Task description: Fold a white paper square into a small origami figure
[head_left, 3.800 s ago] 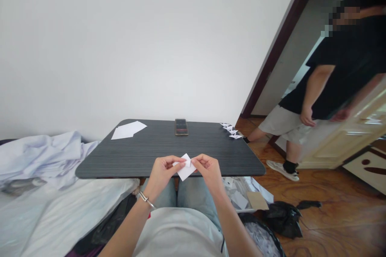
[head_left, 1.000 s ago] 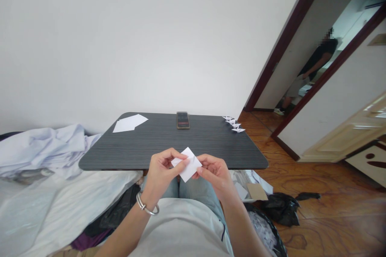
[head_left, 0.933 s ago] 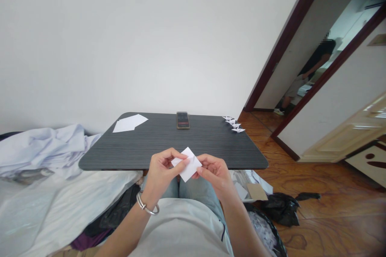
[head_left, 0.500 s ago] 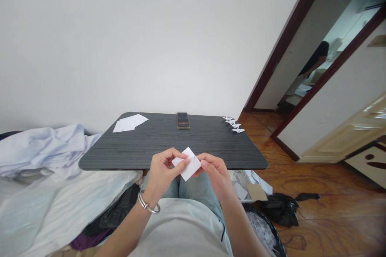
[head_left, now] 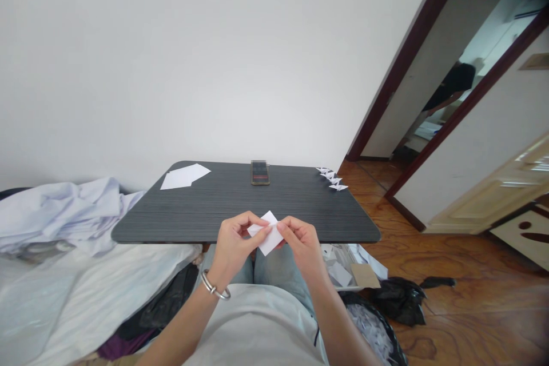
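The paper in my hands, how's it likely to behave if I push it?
The paper is probably light: a pinch holds it. It seems fairly stiff, not drooping between the left hand and right hand. Being thin, it might crease if pushed hard.

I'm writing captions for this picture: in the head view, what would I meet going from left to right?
White cloth, paper sheets, left hand, small piece of paper, right hand, folded paper figures, black plastic bag.
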